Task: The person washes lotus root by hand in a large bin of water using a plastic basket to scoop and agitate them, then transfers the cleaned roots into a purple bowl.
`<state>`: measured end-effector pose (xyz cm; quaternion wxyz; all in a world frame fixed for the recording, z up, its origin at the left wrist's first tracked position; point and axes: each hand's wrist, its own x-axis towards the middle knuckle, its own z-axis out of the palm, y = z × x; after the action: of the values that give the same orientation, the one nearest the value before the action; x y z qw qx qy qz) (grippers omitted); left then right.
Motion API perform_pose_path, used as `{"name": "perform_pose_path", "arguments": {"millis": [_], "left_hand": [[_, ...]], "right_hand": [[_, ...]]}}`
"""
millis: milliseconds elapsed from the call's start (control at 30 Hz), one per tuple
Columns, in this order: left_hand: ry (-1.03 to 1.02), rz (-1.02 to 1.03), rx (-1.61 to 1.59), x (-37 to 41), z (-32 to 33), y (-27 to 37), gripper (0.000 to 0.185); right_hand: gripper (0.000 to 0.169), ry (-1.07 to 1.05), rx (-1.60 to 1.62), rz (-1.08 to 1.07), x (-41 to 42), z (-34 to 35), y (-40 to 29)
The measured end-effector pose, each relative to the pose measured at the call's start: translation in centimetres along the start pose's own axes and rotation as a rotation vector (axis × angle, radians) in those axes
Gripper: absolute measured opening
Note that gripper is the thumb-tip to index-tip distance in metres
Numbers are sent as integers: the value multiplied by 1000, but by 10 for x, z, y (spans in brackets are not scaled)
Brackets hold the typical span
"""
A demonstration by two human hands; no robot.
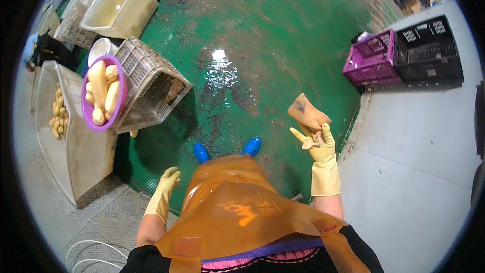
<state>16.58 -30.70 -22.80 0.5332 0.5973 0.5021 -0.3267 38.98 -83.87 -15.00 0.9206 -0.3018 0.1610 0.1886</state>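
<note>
My right hand, in a yellow rubber glove, grips a crumpled tan rubber glove or similar piece with a dark smudge, held out over the wet green floor. My left hand, gloved the same way, hangs beside the orange plastic apron and holds nothing; its fingers are loosely bent. Beyond it on the left, a purple basin of peeled, pale root vegetables rests against an upended grey plastic crate. My blue boots stand on the floor.
A large white tub with smaller yellowish roots stands at the left. Behind are a water-filled tub, a white bucket and a person. A purple crate and a black crate stand by the right wall. A white hose lies lower left.
</note>
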Motion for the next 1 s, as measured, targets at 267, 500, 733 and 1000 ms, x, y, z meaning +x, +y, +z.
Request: {"name": "perform_pose_path", "arguments": {"millis": [267,500,733,1000], "left_hand": [[40,97,-195,-3,-109,-74,59],[256,272,-345,11,-210,-102,57],[283,452,-479,-10,-257,-13,57],[537,905,39,19,-325,123,65]], "right_hand": [[46,57,29,139,63,110,126],[37,78,-57,286,112,230,260],[27,242,-237,294,165,246,266],[22,336,-195,299,204,201,249]]}}
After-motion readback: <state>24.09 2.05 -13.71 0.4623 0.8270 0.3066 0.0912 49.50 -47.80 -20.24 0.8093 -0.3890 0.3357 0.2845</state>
